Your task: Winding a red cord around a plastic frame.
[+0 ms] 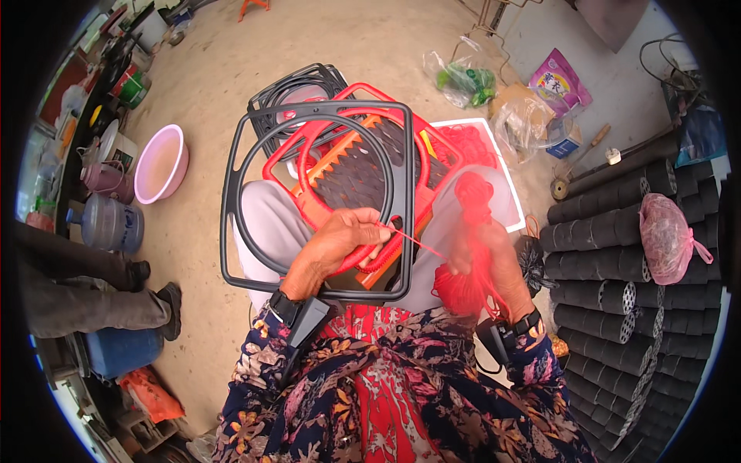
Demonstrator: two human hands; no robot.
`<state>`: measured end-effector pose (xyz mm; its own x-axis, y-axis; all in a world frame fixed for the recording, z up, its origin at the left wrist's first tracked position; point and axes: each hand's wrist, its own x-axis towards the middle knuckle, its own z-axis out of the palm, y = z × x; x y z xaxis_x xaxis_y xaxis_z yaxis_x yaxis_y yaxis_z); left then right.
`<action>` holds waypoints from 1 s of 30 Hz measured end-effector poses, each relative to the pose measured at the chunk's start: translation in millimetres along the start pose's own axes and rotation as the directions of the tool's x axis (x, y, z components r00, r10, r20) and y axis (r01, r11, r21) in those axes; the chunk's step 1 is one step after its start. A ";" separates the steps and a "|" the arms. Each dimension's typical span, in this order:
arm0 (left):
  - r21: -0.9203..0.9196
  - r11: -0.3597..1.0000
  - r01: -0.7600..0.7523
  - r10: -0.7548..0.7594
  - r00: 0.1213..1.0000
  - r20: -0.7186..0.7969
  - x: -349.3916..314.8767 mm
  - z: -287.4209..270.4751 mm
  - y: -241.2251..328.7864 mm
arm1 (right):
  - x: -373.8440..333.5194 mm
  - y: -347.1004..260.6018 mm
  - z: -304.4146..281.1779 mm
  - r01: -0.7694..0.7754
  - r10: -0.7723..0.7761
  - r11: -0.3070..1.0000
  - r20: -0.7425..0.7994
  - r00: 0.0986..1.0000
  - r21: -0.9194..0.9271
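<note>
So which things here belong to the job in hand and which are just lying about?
Apparently in use: red cord between the left hand and right hand; black frame; red frame.
Apparently lying about: pink basin; blue jug; purple bag; black cylinders.

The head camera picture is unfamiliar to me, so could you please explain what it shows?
There is no robot here, just a person's two bare hands. The view comes from a wide fisheye camera worn on the head, looking down, so straight edges bend near the rim. The left hand pinches a red strand; the right hand, blurred, holds a red cord bundle. At the knees, a black frame with a round ring overlaps a red frame. On the floor, a white tray lies to the right and a pink basin stands to the left.
</note>
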<state>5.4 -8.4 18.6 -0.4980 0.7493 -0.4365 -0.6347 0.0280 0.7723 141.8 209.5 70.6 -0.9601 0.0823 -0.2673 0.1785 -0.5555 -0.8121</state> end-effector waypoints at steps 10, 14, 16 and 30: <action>0.068 0.993 0.097 -0.100 0.994 0.045 -8.6 3.5 -23.4 | 1.4 -22.2 9.8 -0.063 0.068 0.968 0.011 0.998 -0.245; 0.067 0.984 0.167 -0.169 0.985 0.035 -10.7 9.9 -31.4 | 4.4 -32.6 20.6 -0.064 0.062 0.926 -0.016 0.998 -0.373; 0.085 0.979 0.187 -0.190 0.981 0.026 -11.8 11.1 -33.4 | 3.6 -30.6 20.0 -0.048 0.049 0.950 -0.005 0.999 -0.309; 0.725 0.647 -0.235 0.401 0.914 -0.062 -1.7 17.7 -75.5 | 55.0 -23.4 76.5 0.239 -0.265 0.958 0.177 0.948 0.156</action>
<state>64.7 -0.1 -30.7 -0.7466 0.6548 -0.1179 0.1344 0.3220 0.9372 68.3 163.7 114.6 -0.9955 0.0784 0.0537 -0.0916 -0.6421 -0.7611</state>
